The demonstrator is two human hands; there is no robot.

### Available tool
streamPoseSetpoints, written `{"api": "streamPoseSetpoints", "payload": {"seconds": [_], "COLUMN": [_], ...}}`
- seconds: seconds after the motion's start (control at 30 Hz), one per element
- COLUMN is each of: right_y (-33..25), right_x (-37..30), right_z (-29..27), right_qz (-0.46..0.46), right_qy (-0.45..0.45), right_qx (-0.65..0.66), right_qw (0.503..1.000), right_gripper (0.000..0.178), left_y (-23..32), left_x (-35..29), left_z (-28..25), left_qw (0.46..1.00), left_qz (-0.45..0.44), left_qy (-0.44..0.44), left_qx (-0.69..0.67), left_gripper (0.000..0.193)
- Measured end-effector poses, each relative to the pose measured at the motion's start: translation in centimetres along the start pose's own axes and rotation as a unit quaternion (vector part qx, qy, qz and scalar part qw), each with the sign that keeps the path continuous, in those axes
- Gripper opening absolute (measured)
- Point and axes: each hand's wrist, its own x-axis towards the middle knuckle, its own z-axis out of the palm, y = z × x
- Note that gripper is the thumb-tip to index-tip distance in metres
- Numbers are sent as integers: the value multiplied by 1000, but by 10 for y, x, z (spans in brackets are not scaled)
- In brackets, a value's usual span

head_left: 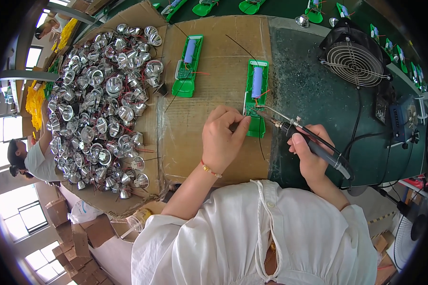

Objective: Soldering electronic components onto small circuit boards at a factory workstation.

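My right hand [311, 154] grips a soldering iron [329, 158] with a thin metal feed tube along it. Its tip meets the small circuit board [250, 109] inside an open green plastic housing [256, 128]. A purple cylindrical battery [257, 81] lies in the upper part of that housing, with red and black wires nearby. Beside the board, my left hand [222, 137] is closed in a pinch; whatever sits between its fingertips is hidden. Further left lies a second green housing [182, 88], also with a purple battery [190, 51] and a board.
A big heap of shiny cone-shaped reflectors [100, 102] fills the cardboard on the left. At the back right stands a black fan with a wire guard [354, 64], near a blue box [401, 121] with cables. More green housings [314, 14] line the far edge. Another person [40, 159] is at left.
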Motion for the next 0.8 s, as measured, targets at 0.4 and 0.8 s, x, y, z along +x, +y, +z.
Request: {"api": "streamPoseSetpoints", "payload": {"seconds": [0.4, 0.8], "right_y": [-3, -9], "right_x": [2, -1], "right_z": [3, -3], "right_qz": [7, -22], "right_qy": [-12, 10], "right_qx": [-21, 0], "right_qw": [1000, 1000], "right_gripper": [15, 19], "left_y": [0, -3], "left_x": [0, 7], "left_z": [4, -6], "left_qw": [1000, 1000], "left_qz": [6, 2], "left_qy": [18, -28], "left_qx": [4, -5], "left_gripper": [11, 13]}}
